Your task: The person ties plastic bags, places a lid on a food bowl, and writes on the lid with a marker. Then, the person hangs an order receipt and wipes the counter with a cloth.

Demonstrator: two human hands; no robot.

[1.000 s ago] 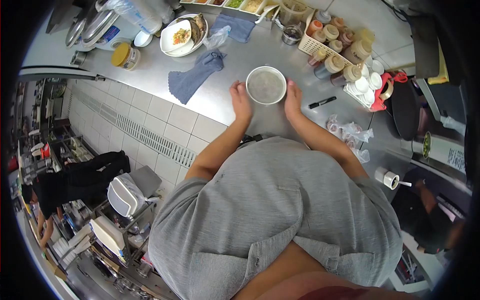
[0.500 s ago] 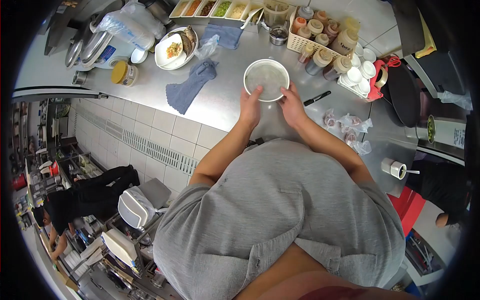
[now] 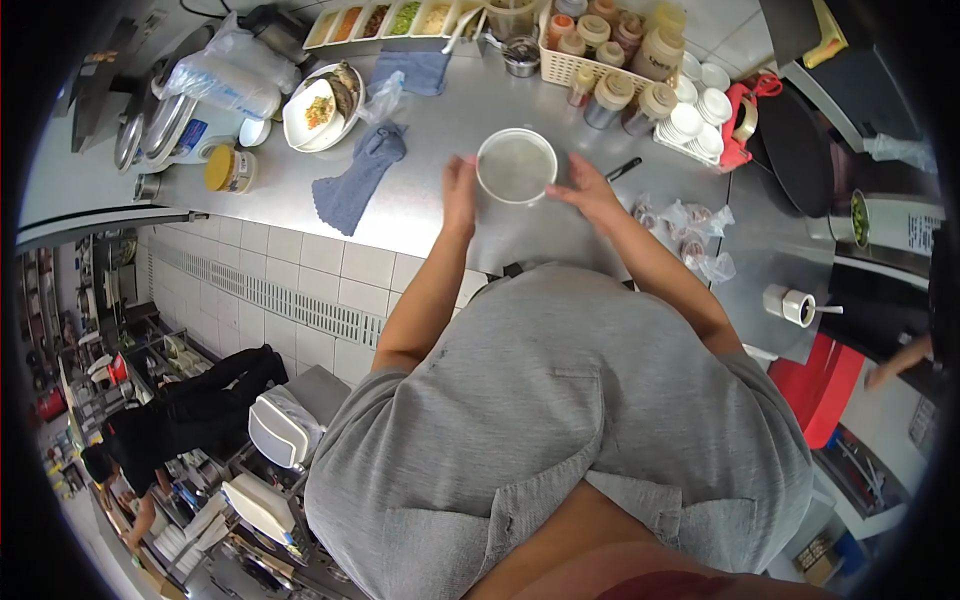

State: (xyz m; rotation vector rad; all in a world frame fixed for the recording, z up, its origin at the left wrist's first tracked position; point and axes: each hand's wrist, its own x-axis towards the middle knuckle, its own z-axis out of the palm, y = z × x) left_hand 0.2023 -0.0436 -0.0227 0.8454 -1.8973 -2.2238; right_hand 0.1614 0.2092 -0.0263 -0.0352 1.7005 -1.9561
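Note:
A round white bowl (image 3: 516, 166) with a cloudy grey, see-through top stands on the steel counter in front of me. To its left, my left hand (image 3: 459, 195) is open, fingers stretched, a small gap from the rim. My right hand (image 3: 588, 192) is open on the other side, its thumb at or very near the rim and its fingers spread away. A black marker pen (image 3: 624, 169) lies just beyond the right hand. Small knotted plastic bags (image 3: 690, 225) sit to the right of that hand.
A crumpled blue cloth (image 3: 362, 178) and a yellow-lidded jar (image 3: 230, 170) lie left. Behind are a dish of food (image 3: 318, 113), topping trays (image 3: 375, 22) and a basket of sauce bottles (image 3: 600, 75). Stacked white cups (image 3: 690, 120) stand right. Another person (image 3: 180, 420) works at lower left.
Both hands have loosened from the bowl's rim and moved apart, the left one clear of it. The whole scene has shifted slightly left as the view turned.

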